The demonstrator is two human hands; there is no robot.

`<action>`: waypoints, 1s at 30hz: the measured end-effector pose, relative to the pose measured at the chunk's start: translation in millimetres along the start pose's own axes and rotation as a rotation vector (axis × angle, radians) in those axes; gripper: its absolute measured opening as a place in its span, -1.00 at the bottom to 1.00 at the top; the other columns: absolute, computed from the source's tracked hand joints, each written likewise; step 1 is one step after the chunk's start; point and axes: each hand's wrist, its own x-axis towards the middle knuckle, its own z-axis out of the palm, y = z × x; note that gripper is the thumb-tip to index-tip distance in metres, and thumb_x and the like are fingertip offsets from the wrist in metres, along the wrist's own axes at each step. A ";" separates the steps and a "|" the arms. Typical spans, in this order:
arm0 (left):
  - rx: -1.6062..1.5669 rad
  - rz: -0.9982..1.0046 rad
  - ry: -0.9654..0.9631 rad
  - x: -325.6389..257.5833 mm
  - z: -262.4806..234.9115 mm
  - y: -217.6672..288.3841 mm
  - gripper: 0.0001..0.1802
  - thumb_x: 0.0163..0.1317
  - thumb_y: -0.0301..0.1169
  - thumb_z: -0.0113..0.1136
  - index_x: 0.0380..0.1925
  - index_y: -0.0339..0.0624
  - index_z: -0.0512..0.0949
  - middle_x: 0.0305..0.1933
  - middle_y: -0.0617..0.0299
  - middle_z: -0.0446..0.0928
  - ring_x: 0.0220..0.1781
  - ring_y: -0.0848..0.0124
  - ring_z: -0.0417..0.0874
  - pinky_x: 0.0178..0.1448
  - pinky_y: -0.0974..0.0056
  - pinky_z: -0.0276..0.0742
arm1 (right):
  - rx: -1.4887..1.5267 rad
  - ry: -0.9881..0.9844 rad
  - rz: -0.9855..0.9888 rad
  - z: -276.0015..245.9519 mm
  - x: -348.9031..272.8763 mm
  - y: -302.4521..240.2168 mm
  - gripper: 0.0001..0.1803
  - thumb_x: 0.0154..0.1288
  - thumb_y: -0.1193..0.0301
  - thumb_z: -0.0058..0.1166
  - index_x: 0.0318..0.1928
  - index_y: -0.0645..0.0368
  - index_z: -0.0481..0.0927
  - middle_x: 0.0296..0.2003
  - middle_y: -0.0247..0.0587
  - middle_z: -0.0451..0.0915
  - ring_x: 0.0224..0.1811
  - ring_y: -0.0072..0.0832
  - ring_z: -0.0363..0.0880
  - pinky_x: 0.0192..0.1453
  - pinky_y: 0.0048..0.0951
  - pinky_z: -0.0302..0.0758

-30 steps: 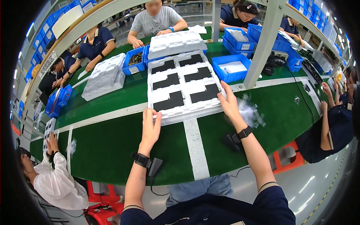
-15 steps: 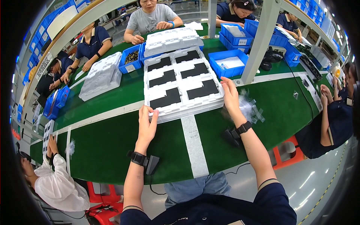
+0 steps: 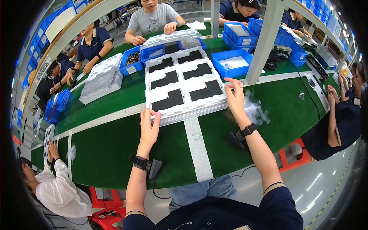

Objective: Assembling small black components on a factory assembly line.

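Observation:
A stack of white plastic trays (image 3: pixel 188 118) lies in front of me; its top tray holds several black L-shaped pieces (image 3: pixel 167 99) in moulded pockets. My left hand (image 3: pixel 149 128) closes round the near left corner of the stack, thumb at the front edge and fingers along the side. At the right edge my right hand (image 3: pixel 236 100) has its fingers raised and apart, beside the trays; whether a fingertip touches them I cannot tell. Both wrists wear black straps with small devices.
Beyond the stack, a person's hand (image 3: pixel 171 27) is by a whitish tray (image 3: pixel 170 37) tilted over blue bins (image 3: pixel 152 52). Other trays (image 3: pixel 101 78) stand left. A blue bin (image 3: pixel 232 63), a metal post (image 3: pixel 264 42) and crumpled clear film (image 3: pixel 255 109) are at right.
The whitish tray at the far side has tilted up and back, uncovering the blue bins beneath. My right fingers have spread a little; my left hand keeps its place at the corner.

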 end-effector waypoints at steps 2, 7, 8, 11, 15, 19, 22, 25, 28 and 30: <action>-0.001 -0.016 -0.007 -0.4 0.0 -0.3 -0.78 0.18 -0.33 -0.01 -0.41 -0.27 0.26 -0.27 0.04 0.28 -0.20 0.19 0.31 -0.04 0.25 0.24 | -0.011 -0.003 -0.012 1.6 -0.2 -1.5 -0.76 0.10 0.49 -0.06 -0.16 0.09 0.50 -0.10 -0.12 0.29 -0.15 -0.38 0.36 -0.22 -0.49 0.42; 0.006 0.032 0.087 0.5 3.9 0.9 -0.78 0.17 -0.33 0.01 -0.28 -0.24 0.33 -0.17 0.04 0.36 -0.08 0.19 0.37 0.01 0.27 0.25 | -0.032 -0.049 0.005 3.6 -2.4 3.2 -0.78 0.09 0.47 -0.04 -0.20 0.10 0.50 -0.10 -0.12 0.30 -0.15 -0.34 0.36 -0.19 -0.43 0.42; 0.049 0.100 0.158 -0.9 5.5 0.5 -0.75 0.19 -0.31 -0.01 -0.22 -0.24 0.35 -0.15 0.06 0.39 -0.08 0.24 0.39 -0.02 0.31 0.27 | -0.029 -0.061 0.050 3.6 -3.7 5.4 -0.79 0.10 0.46 -0.04 -0.20 0.11 0.50 -0.10 -0.12 0.30 -0.15 -0.33 0.36 -0.19 -0.43 0.41; 0.067 0.047 0.093 1.1 1.1 3.7 -0.70 0.17 -0.32 0.02 -0.10 -0.16 0.40 0.00 0.02 0.36 0.06 0.20 0.37 0.07 0.30 0.25 | -0.038 -0.064 0.031 2.9 -0.2 2.4 -0.77 0.10 0.44 -0.04 -0.18 0.13 0.49 -0.11 -0.13 0.31 -0.15 -0.34 0.36 -0.21 -0.44 0.41; 0.035 0.004 0.079 -1.6 0.6 -0.3 -0.70 0.14 -0.32 0.05 -0.12 -0.14 0.45 0.05 0.01 0.33 0.09 0.22 0.36 0.08 0.30 0.25 | -0.036 -0.061 0.019 2.7 -2.5 3.4 -0.76 0.11 0.44 -0.05 -0.16 0.15 0.46 -0.12 -0.12 0.31 -0.15 -0.35 0.36 -0.23 -0.46 0.40; -0.034 -0.052 0.049 -0.4 -1.3 -0.3 -0.69 0.12 -0.28 0.09 -0.14 -0.14 0.48 0.11 -0.13 0.25 0.14 0.07 0.30 0.16 0.21 0.20 | -0.019 -0.075 0.041 4.2 -2.5 7.3 -0.76 0.12 0.44 -0.06 -0.16 0.16 0.46 -0.15 -0.10 0.33 -0.15 -0.35 0.37 -0.20 -0.45 0.38; -0.051 -0.039 0.044 0.0 -1.4 4.1 -0.70 0.12 -0.29 0.08 -0.14 -0.13 0.48 0.11 -0.12 0.25 0.15 0.08 0.30 0.17 0.21 0.20 | -0.071 -0.067 0.003 3.8 -1.7 10.8 -0.76 0.12 0.45 -0.07 -0.15 0.17 0.46 -0.18 -0.10 0.35 -0.17 -0.35 0.37 -0.15 -0.41 0.36; -0.047 -0.006 0.036 -0.2 -3.9 1.8 -0.69 0.12 -0.30 0.07 -0.11 -0.11 0.45 0.11 -0.11 0.24 0.16 0.09 0.28 0.18 0.21 0.19 | -0.060 -0.073 -0.002 5.6 -2.6 6.0 -0.75 0.14 0.44 -0.09 -0.15 0.18 0.45 -0.20 -0.10 0.36 -0.20 -0.35 0.38 -0.11 -0.38 0.33; -0.065 -0.041 0.036 0.7 -3.8 2.9 -0.66 0.13 -0.32 0.06 -0.06 -0.09 0.41 0.12 -0.10 0.21 0.17 0.08 0.25 0.19 0.21 0.17 | -0.050 -0.077 -0.006 6.3 -1.7 11.7 -0.75 0.16 0.43 -0.12 -0.14 0.18 0.44 -0.20 -0.10 0.37 -0.22 -0.34 0.38 -0.11 -0.39 0.33; -0.042 -0.036 0.032 0.8 -3.5 3.8 -0.64 0.13 -0.32 0.05 -0.04 -0.08 0.40 0.13 -0.11 0.19 0.18 0.07 0.24 0.19 0.20 0.17 | -0.044 -0.073 -0.010 5.8 -1.6 11.3 -0.75 0.17 0.44 -0.14 -0.13 0.18 0.44 -0.20 -0.09 0.37 -0.22 -0.34 0.38 -0.10 -0.40 0.32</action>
